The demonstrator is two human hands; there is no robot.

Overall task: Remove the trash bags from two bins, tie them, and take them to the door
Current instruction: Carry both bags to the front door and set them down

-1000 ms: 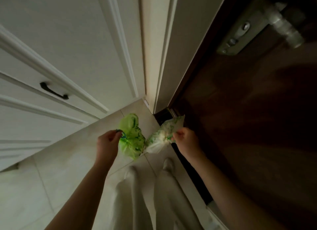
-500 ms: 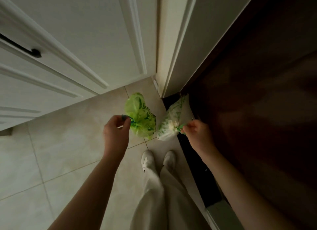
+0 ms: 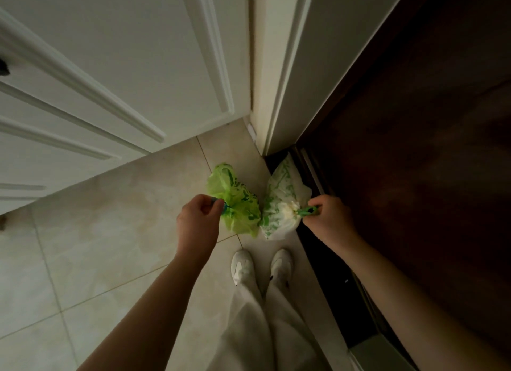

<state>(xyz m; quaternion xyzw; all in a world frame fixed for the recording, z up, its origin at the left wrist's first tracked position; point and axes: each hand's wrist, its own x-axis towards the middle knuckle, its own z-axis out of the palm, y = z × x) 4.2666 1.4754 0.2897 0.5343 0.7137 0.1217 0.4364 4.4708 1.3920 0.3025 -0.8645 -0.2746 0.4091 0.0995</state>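
Observation:
My left hand (image 3: 199,222) grips the tied neck of a bright green trash bag (image 3: 235,202), which hangs low over the floor tiles. My right hand (image 3: 330,221) pinches the green knotted tie of a white trash bag with green print (image 3: 282,202). The two bags hang side by side, touching, just in front of my white shoes (image 3: 262,265). The white bag sits close to the foot of the dark brown door (image 3: 414,149). Whether the bags rest on the floor or hover just above it is unclear.
White panelled cabinet fronts (image 3: 110,80) fill the left and top. A white door frame (image 3: 279,80) stands between them and the door. A dark threshold strip (image 3: 326,274) runs along the door's base. Beige floor tiles (image 3: 96,246) spread to the left.
Both hands have lowered the bags toward the floor by the door. My view has tilted further down, so my shoes now show fully and the door handle has left the frame.

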